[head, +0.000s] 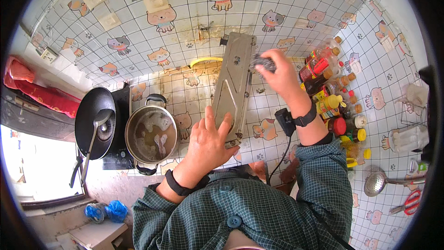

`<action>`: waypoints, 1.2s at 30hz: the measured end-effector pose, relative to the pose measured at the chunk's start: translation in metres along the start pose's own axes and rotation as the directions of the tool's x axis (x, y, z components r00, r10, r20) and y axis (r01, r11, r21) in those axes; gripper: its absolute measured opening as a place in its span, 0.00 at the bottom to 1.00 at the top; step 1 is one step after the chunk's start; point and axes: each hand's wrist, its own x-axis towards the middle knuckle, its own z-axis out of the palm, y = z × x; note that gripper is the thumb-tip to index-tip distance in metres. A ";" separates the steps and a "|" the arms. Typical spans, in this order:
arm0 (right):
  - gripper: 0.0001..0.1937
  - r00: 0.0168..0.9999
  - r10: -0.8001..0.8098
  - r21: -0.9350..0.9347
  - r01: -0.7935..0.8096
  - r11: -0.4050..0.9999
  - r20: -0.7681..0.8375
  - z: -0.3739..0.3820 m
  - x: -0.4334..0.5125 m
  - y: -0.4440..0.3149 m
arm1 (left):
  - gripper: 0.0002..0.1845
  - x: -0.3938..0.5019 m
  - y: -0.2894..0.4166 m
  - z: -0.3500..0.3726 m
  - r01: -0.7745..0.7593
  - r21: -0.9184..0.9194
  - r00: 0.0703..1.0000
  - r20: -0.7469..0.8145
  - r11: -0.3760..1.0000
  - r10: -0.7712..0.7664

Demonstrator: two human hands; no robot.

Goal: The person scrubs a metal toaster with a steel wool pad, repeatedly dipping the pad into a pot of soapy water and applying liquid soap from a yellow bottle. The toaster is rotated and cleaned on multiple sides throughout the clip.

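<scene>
Tilted up on the tiled-pattern counter stands a grey metal gas stove body (234,73), its flat panel facing me. My left hand (211,139) presses on the panel's lower part, fingers spread. In my right hand (277,71) is a dark metal scouring pad (264,63), held at the upper right edge of the metal body and slightly blurred. To the left, a steel pot (151,134) holds murky, foamy liquid with a pale piece in it. A yellow hose (207,59) curves behind the metal body.
A black wok (94,121) with a spatula (101,118) sits on an induction cooker (119,159) at the left. Sauce bottles (329,104) crowd the right side. A skimmer (375,183) and red-handled scissors (411,202) hang at the right wall. A black cable (281,161) runs near my right forearm.
</scene>
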 end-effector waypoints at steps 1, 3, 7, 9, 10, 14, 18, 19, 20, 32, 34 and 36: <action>0.15 0.994 -0.105 0.053 0.105 0.993 0.001 0.002 0.005 -0.002 | 0.50 0.000 0.001 0.000 -0.005 0.007 1.000 -0.008 1.000 0.005; 0.12 0.970 -0.222 -0.025 0.225 0.974 0.098 0.015 0.014 -0.002 | 0.50 0.000 0.001 -0.001 0.006 0.018 1.000 0.002 1.000 -0.006; 0.10 0.980 -0.191 -0.202 0.197 0.959 0.051 0.030 0.059 0.041 | 0.51 0.000 0.001 -0.001 -0.004 0.004 1.000 0.014 1.000 0.004; 0.10 0.993 -0.117 -0.273 0.117 0.955 0.018 0.036 0.085 0.076 | 0.51 0.000 0.000 -0.001 0.002 -0.005 1.000 0.011 1.000 -0.002; 0.10 0.997 -0.077 -0.293 0.079 0.953 0.017 0.040 0.095 0.092 | 0.51 0.000 -0.001 -0.001 -0.009 0.000 1.000 0.000 1.000 0.009; 0.10 0.985 0.173 -0.302 -0.162 0.940 0.010 0.047 0.124 0.117 | 0.50 0.000 -0.001 0.001 0.005 -0.005 1.000 0.002 1.000 -0.005; 0.10 1.000 0.015 -0.464 -0.018 0.886 -0.011 0.048 0.102 0.075 | 0.49 0.000 -0.002 0.001 0.018 -0.034 1.000 0.009 0.999 -0.017; 0.10 0.997 -0.004 -0.449 0.037 0.893 0.076 0.048 0.093 0.061 | 0.49 0.000 -0.002 0.001 0.015 -0.024 1.000 0.014 1.000 -0.015; 0.10 0.991 -0.038 -0.434 0.090 0.897 0.127 0.048 0.078 0.048 | 0.49 -0.001 -0.002 0.001 0.019 -0.022 1.000 0.018 1.000 -0.019; 0.08 0.955 -0.021 -0.446 0.158 0.881 0.297 0.064 0.106 0.041 | 0.49 -0.001 -0.001 -0.001 0.033 -0.048 0.999 0.029 0.998 -0.031; 0.07 0.924 -0.218 -0.290 0.312 0.905 0.314 0.066 0.082 0.022 | 0.48 -0.001 -0.001 0.000 0.029 -0.053 0.999 0.022 0.998 -0.027; 0.06 0.874 -0.225 -0.252 0.356 0.900 0.432 0.064 0.060 0.009 | 0.48 -0.001 -0.002 0.001 0.022 -0.050 1.000 0.006 0.998 -0.022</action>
